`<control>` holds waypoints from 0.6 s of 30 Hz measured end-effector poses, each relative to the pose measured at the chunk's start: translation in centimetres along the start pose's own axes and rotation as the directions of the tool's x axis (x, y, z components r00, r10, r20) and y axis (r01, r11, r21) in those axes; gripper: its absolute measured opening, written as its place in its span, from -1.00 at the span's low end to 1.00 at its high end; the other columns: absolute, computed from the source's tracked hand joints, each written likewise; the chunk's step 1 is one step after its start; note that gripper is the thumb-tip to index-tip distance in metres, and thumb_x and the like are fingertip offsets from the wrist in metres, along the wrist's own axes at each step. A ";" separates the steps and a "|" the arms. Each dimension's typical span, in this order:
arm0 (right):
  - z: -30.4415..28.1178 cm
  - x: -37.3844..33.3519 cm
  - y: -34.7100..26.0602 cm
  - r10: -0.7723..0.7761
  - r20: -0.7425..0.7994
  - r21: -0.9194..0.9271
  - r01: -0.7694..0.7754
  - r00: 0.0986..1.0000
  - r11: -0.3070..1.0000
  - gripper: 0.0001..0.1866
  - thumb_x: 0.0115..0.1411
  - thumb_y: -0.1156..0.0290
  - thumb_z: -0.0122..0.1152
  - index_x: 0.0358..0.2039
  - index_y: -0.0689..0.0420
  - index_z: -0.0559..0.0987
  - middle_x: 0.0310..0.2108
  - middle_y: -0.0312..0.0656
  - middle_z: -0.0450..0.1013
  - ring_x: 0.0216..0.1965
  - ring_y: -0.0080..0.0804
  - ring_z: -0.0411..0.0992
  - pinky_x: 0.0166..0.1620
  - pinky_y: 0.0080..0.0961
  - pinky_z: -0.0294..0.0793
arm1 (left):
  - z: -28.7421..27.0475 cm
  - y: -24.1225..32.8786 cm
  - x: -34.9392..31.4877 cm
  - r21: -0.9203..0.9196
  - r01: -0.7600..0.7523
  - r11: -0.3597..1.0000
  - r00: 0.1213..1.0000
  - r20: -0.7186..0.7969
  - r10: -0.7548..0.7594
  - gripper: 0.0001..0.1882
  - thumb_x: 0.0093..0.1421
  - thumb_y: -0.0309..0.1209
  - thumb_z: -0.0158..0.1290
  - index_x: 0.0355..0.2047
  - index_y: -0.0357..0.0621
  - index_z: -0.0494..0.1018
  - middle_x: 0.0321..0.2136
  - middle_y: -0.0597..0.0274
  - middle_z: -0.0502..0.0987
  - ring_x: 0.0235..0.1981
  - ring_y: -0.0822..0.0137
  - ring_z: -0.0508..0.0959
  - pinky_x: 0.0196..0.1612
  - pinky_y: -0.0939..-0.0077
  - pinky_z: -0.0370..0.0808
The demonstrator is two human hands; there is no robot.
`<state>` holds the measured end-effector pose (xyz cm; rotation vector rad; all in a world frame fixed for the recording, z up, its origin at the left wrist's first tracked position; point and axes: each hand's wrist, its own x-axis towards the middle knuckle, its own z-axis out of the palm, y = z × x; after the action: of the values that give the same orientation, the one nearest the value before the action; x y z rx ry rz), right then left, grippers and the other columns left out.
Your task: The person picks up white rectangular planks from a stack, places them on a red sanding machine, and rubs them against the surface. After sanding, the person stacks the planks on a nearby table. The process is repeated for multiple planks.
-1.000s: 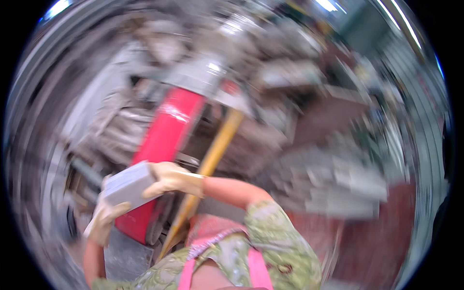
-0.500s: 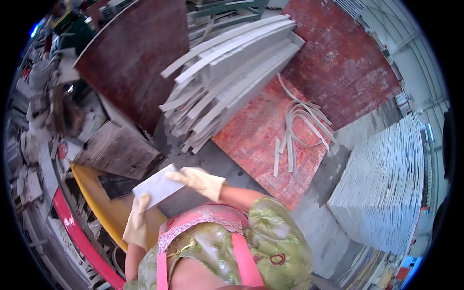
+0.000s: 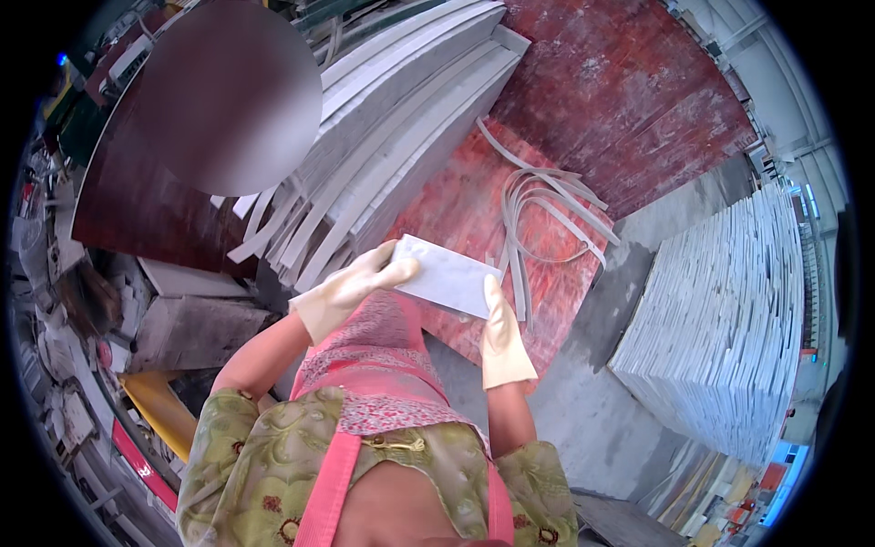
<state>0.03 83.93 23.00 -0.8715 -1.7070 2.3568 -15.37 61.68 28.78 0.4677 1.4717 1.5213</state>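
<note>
Both my hands wear cream rubber gloves and grip a flat rectangular tile, whitish with faint grey marks (image 3: 447,276). My left hand (image 3: 351,284) is closed on its left end, thumb on the upper face. My right hand (image 3: 503,337) pinches the right end, its thumb at the edge and the other fingers mostly hidden. The tile is held in front of my pink apron (image 3: 365,356), over the near edge of a red-stained board (image 3: 447,205). Several curled pale strips (image 3: 542,196) lie on that board, beyond the tile.
Long pale strips (image 3: 401,150) are piled ahead. A tall stack of thin whitish slabs (image 3: 720,319) stands to the right. Dark red panels (image 3: 620,109) lean at the back. At left are a wooden block (image 3: 205,330), a yellow container (image 3: 159,406) and scrap. A blurred disc covers the upper left.
My hands have carried the tile from the left, by the yellow container, to the right in front of the red board. My view has turned somewhat, and the tile now slants the other way.
</note>
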 end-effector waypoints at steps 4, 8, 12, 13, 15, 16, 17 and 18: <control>-1.8 2.7 -2.5 -0.026 -0.137 0.065 0.035 0.990 0.997 -0.36 0.48 -0.15 -0.04 0.15 0.22 0.54 -0.12 -0.20 0.64 -0.27 -0.48 0.57 -0.29 -0.51 0.49 | -1.4 2.3 7.5 0.245 0.036 0.969 0.997 0.053 -0.051 -0.03 0.28 0.29 0.11 0.32 -0.38 0.27 0.17 -0.04 0.48 0.21 0.16 0.45 0.28 0.22 0.33; -2.2 7.4 -6.4 -0.011 -0.237 0.077 0.030 0.971 0.997 -0.37 0.48 -0.15 -0.02 0.11 0.23 0.56 -0.15 -0.21 0.62 -0.29 -0.50 0.52 -0.30 -0.53 0.46 | -2.3 2.6 15.4 0.285 0.042 0.958 0.998 0.030 -0.052 0.08 0.21 0.47 -0.05 0.30 -0.35 0.34 0.01 -0.21 0.57 0.07 0.02 0.56 0.16 0.18 0.40; -1.3 12.7 -11.6 0.173 -0.283 0.041 -0.168 0.943 0.985 -0.38 0.47 -0.14 0.00 0.06 0.23 0.59 -0.18 -0.24 0.61 -0.34 -0.53 0.48 -0.30 -0.56 0.40 | -4.8 5.3 20.1 0.198 0.091 0.976 0.995 0.011 -0.095 0.09 0.24 0.46 -0.06 0.33 -0.39 0.30 0.06 -0.23 0.54 0.06 0.06 0.54 0.16 0.21 0.39; -1.4 14.1 -12.9 0.207 -0.265 0.024 -0.209 0.942 0.978 -0.38 0.47 -0.15 0.01 0.05 0.23 0.60 -0.20 -0.24 0.61 -0.35 -0.53 0.47 -0.29 -0.57 0.40 | -5.7 5.5 21.2 0.141 0.110 0.984 0.994 -0.011 -0.109 0.07 0.26 0.39 0.00 0.35 -0.42 0.26 0.10 -0.18 0.53 0.10 0.12 0.51 0.18 0.23 0.38; -1.4 17.3 -14.3 0.267 -0.212 0.009 -0.272 0.940 0.962 -0.37 0.46 -0.16 0.01 0.02 0.23 0.62 -0.22 -0.25 0.60 -0.35 -0.54 0.46 -0.28 -0.57 0.38 | -6.5 10.2 22.1 -0.082 0.151 0.985 0.986 -0.058 -0.156 0.03 0.28 0.32 0.06 0.38 -0.41 0.24 0.16 -0.05 0.50 0.16 0.21 0.47 0.22 0.28 0.35; -0.4 18.6 -15.9 0.271 -0.188 -0.013 -0.278 0.944 0.961 -0.35 0.46 -0.18 -0.02 0.04 0.24 0.60 -0.24 -0.24 0.60 -0.35 -0.53 0.47 -0.28 -0.55 0.39 | -7.6 11.6 22.4 -0.104 0.198 0.975 0.978 -0.041 -0.203 0.00 0.30 0.26 0.08 0.39 -0.41 0.23 0.20 0.02 0.46 0.19 0.25 0.43 0.26 0.33 0.32; 0.9 20.2 -17.7 0.264 -0.162 -0.037 -0.273 0.951 0.961 -0.32 0.47 -0.21 -0.05 0.05 0.24 0.58 -0.25 -0.23 0.59 -0.35 -0.52 0.47 -0.27 -0.53 0.40 | -8.5 12.8 22.9 -0.122 0.191 0.974 0.977 -0.070 -0.201 -0.01 0.31 0.25 0.08 0.39 -0.42 0.23 0.19 0.01 0.46 0.19 0.25 0.43 0.26 0.34 0.32; 2.0 21.5 -19.1 0.259 -0.135 -0.060 -0.269 0.956 0.961 -0.30 0.47 -0.23 -0.08 0.07 0.25 0.56 -0.27 -0.22 0.59 -0.35 -0.50 0.48 -0.26 -0.51 0.42 | -9.1 13.9 23.3 -0.139 0.186 0.973 0.975 -0.098 -0.200 -0.01 0.32 0.24 0.07 0.39 -0.43 0.22 0.19 0.01 0.46 0.19 0.25 0.43 0.27 0.35 0.32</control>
<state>-23.44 97.90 32.32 -1.3086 -1.7378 2.3434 -38.90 77.58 32.18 0.1586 1.4477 1.4947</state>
